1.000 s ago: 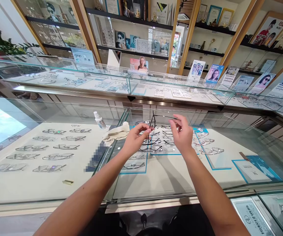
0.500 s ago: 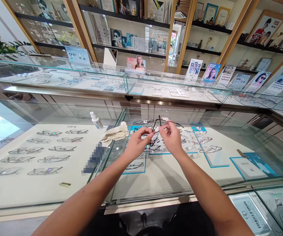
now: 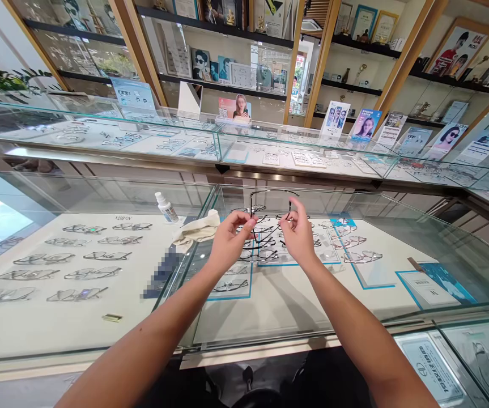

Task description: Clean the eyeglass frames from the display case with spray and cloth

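A pair of thin dark eyeglasses is held up over the glass display counter. My left hand pinches its left side between thumb and fingers. On the right side, my right hand grips it with thumb and fingers, the index finger raised along a temple. The temples stand upward from my fingers, while the lenses are hard to make out against the rows of glasses below.
Left of my hands lie a cream cloth and a white spray bottle. Several clear-lensed glasses sit in the left case. A small gold piece lies near the front. Another display counter stands behind.
My hands have moved slightly apart, with the left going left. The temples of the eyeglasses, close together before, now stand wider apart.
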Demonstrator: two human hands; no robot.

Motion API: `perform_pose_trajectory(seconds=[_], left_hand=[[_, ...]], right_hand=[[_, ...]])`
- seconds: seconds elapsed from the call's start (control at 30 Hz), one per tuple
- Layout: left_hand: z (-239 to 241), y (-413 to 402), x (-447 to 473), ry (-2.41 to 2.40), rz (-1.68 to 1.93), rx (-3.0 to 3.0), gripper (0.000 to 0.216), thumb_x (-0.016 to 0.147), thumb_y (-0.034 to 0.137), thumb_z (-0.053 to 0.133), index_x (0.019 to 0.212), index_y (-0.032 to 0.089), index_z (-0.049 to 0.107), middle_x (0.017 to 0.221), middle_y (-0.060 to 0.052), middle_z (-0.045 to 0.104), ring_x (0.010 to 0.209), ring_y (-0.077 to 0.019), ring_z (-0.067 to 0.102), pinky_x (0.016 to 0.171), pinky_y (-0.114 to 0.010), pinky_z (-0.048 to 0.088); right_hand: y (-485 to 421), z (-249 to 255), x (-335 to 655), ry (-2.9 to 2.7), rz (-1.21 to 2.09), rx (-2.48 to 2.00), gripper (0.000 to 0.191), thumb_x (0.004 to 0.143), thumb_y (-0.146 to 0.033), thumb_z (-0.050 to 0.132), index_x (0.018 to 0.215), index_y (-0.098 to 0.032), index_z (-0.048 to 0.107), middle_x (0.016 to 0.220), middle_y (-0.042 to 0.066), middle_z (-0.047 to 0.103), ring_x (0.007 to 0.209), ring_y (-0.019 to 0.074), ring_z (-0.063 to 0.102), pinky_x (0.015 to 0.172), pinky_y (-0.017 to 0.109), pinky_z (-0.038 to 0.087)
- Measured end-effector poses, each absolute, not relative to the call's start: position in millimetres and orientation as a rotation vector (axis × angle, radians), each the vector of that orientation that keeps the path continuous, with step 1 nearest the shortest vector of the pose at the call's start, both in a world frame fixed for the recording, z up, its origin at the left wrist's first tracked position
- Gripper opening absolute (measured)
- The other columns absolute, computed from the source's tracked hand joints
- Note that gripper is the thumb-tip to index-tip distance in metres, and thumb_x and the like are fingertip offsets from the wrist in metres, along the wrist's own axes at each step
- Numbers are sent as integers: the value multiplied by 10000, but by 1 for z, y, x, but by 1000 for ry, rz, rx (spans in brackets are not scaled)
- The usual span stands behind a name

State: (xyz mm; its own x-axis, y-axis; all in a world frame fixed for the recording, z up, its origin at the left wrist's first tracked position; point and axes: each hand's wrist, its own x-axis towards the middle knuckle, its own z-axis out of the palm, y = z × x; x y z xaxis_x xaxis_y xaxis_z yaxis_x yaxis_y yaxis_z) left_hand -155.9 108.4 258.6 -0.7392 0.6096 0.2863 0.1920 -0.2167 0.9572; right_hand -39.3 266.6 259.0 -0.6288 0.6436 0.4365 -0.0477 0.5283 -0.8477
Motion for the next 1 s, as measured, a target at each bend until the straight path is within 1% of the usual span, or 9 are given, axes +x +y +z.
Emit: perform_pose_trajectory(seconds=[0.07,0.13,0.23,0.33,0.47,0.57,0.7,0.87,1.0], left_hand=[[260,107,-161,1739,2095,915,451,872,616,809,964,217,621,1147,-112,710,1227,-310,674,770,-378,687],[263,105,-167,1722,2170,892,447,867,602,818,978,222,611,1161,-113,721,1218,-302,680,777,-386,690],[267,102,-177,1704,2259,878,445,865,597,819,988,230,598,1183,-114,731,1194,-286,689,766,-376,687],[268,101,-182,1717,2254,892,456,855,607,827,985,226,611,1178,-115,736,1191,-281,690,793,-381,686],[265,103,-176,1772,2127,1036,423,879,606,802,955,224,637,1193,-112,719,1240,-300,680,835,-380,670],[262,104,-165,1836,2011,1217,345,927,559,762,944,225,674,1321,-127,677,1332,-320,634,827,-356,646],[263,103,-156,1784,1947,1244,292,943,509,755,938,222,704,1401,-138,641,1424,-335,567,845,-344,625],[269,101,-155,1562,1915,1091,374,863,535,838,879,199,674,1439,-160,594,1445,-360,538,823,-358,648],[273,99,-154,1513,1860,1088,359,846,517,850,851,203,676,1368,-148,635,1449,-349,525,817,-337,636]], right_hand=[[268,263,-38,-2059,1037,-550,362,936,-300,576,1275,-242,691,989,6,734,605,135,552,680,315,470],[269,265,-36,-2127,945,-602,223,937,-325,591,1087,-248,737,980,8,759,608,148,563,697,334,460],[268,266,-35,-2212,894,-635,184,957,-349,593,1010,-268,749,921,-5,782,614,169,584,687,344,438],[265,266,-33,-2287,793,-635,223,983,-349,581,1063,-273,775,865,3,761,680,199,621,733,364,449],[254,266,-32,-2245,513,-456,350,999,-383,613,1279,-232,759,1016,83,727,940,280,659,923,452,486],[244,265,-32,-2232,531,-231,410,1010,-400,646,1369,-217,719,1164,122,720,1082,307,648,991,471,509],[236,261,-32,-2245,644,-46,345,1055,-364,607,1360,-233,702,1317,132,727,1214,310,651,1065,488,519],[234,258,-32,-2199,813,54,263,1058,-329,615,1290,-260,719,1304,113,767,1204,289,697,1061,482,553],[234,256,-33,-2145,960,13,204,1048,-363,638,1196,-271,744,1203,92,801,1113,276,734,993,457,584]])
